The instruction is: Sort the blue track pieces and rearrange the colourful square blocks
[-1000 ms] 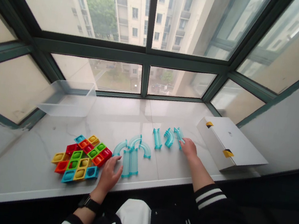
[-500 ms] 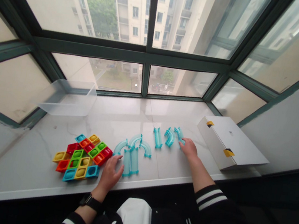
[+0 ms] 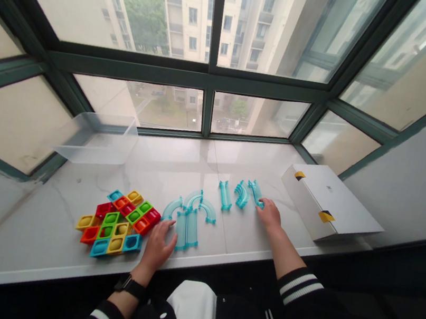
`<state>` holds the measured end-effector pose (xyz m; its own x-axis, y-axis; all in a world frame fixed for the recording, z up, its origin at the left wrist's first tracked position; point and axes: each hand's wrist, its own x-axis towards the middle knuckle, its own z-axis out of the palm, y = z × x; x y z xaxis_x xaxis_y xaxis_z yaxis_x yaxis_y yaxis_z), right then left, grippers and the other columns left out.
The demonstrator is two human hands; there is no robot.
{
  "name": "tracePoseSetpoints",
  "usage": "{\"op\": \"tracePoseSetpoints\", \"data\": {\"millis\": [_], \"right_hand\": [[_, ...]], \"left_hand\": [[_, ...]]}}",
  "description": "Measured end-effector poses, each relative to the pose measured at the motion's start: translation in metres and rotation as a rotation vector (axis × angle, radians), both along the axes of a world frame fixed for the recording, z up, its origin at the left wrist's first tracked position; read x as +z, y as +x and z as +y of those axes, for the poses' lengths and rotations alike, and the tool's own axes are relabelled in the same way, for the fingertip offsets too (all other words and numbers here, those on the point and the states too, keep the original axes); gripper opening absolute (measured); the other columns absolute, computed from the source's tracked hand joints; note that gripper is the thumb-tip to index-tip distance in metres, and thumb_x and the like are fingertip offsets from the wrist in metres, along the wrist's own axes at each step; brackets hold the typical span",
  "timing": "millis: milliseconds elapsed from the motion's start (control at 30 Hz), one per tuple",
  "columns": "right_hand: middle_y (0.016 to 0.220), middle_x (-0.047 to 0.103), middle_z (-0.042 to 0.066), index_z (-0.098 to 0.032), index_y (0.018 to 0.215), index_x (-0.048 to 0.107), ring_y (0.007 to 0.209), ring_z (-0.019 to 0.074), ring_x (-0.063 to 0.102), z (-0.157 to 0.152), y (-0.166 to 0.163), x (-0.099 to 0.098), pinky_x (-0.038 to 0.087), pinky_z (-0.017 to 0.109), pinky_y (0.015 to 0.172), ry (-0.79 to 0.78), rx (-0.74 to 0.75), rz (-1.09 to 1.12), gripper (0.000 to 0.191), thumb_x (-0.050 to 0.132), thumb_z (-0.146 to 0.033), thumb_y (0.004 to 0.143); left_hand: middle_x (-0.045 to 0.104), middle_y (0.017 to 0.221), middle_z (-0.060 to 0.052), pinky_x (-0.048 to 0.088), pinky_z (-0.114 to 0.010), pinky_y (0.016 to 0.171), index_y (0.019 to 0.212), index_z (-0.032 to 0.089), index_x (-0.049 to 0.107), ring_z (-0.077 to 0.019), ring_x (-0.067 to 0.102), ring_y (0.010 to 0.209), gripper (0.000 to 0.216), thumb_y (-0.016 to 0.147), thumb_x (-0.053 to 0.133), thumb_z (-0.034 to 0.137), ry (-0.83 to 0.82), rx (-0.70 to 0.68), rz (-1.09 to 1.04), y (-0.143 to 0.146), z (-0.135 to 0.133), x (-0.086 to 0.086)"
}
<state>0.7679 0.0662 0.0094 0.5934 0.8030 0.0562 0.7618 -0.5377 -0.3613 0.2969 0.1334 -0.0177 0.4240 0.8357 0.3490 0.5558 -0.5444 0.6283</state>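
Observation:
My left hand (image 3: 160,245) rests on the sill with its fingers apart, holding nothing. It lies between the colourful blocks and two long, straight, clear turquoise track pieces (image 3: 187,230). Just beyond its fingertips are clear turquoise curved track pieces: one at the left (image 3: 172,209), one in the middle (image 3: 193,198) and one at the right (image 3: 208,212). My right hand (image 3: 270,214) has loosely bent fingers at the near end of a slim turquoise track piece (image 3: 255,191). Left of that piece lie an S-shaped turquoise piece (image 3: 242,195) and a short straight one (image 3: 225,196).
Several red, yellow, green and blue blocks (image 3: 119,225) with round recesses lie grouped at the left. Behind them stands a clear plastic bin (image 3: 98,148) by the window. A white box (image 3: 330,203) with yellow-black tabs sits at the right. The sill's front edge (image 3: 60,272) runs before me.
My right hand has shifted slightly down and right, uncovering more of the slim track piece's near end. My left hand stays in place.

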Motion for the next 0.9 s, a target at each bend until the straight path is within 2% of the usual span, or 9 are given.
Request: {"op": "tracePoseSetpoints", "data": {"millis": [300,700,900], "right_hand": [[0.123,0.070,0.011,-0.020,0.116,0.070,0.114,0.0244,0.064,-0.0012,-0.0009,-0.0050,0.047,0.030,0.093,0.015,-0.054,-0.013,0.023,0.065,-0.032,0.097],[0.126,0.066,0.011,-0.021,0.119,0.069,0.111,0.0244,0.064,-0.0051,-0.0026,-0.0041,0.047,0.031,0.091,0.020,-0.064,0.007,0.027,0.070,-0.033,0.094],[0.122,0.068,0.010,-0.022,0.114,0.069,0.112,0.0250,0.063,-0.0062,-0.0028,-0.0046,0.047,0.032,0.091,0.035,-0.052,0.018,0.023,0.070,-0.033,0.094]], "left_hand": [[0.068,0.127,-0.012,0.052,-0.055,0.108,0.130,0.024,0.062,-0.0328,0.064,0.121,0.037,0.096,0.059,0.036,0.008,0.006,0.021,0.0003,0.0003,-0.0010],[0.068,0.128,-0.012,0.051,-0.055,0.109,0.130,0.024,0.063,-0.0334,0.064,0.122,0.036,0.096,0.059,0.036,0.012,0.012,0.033,0.0009,0.0001,-0.0020],[0.068,0.128,-0.013,0.052,-0.056,0.109,0.130,0.024,0.063,-0.0334,0.064,0.122,0.036,0.096,0.059,0.035,0.006,0.005,0.031,0.0008,0.0005,-0.0019]]}}
